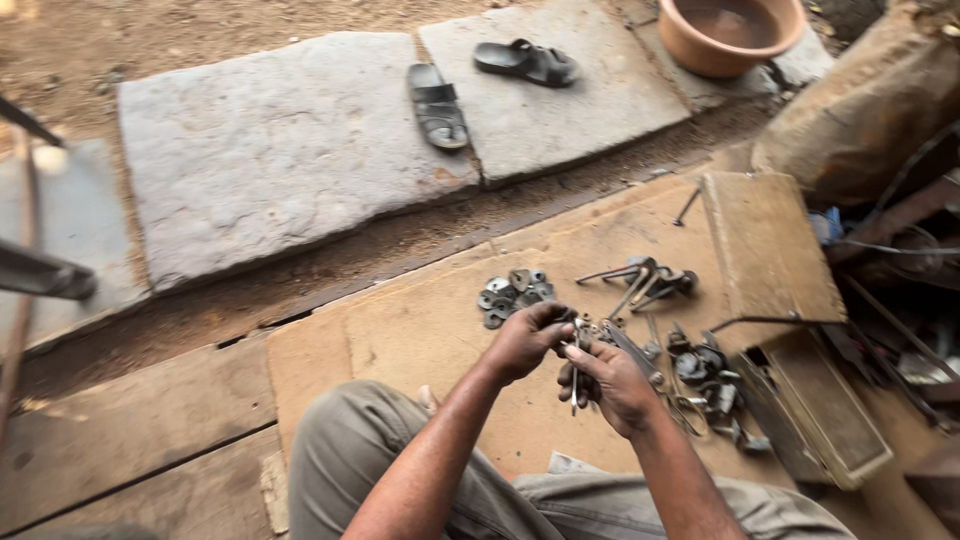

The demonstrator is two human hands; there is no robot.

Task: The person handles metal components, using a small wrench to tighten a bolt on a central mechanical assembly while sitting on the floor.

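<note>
A thin metal tool (574, 385) sits over the cardboard sheet (420, 330), pinched in our hands. Left of it, our left hand (525, 340) curls its fingers closed on its top; just right, our right hand (612, 383) grips it too. Beyond lie washers (512, 295) and wrenches (640, 280).

A flat cardboard sheet (420, 330) covers the wooden floor (130, 420). On it lie washers (512, 295), spanners (645, 280) and small metal parts (710, 385) near its right edge.
</note>
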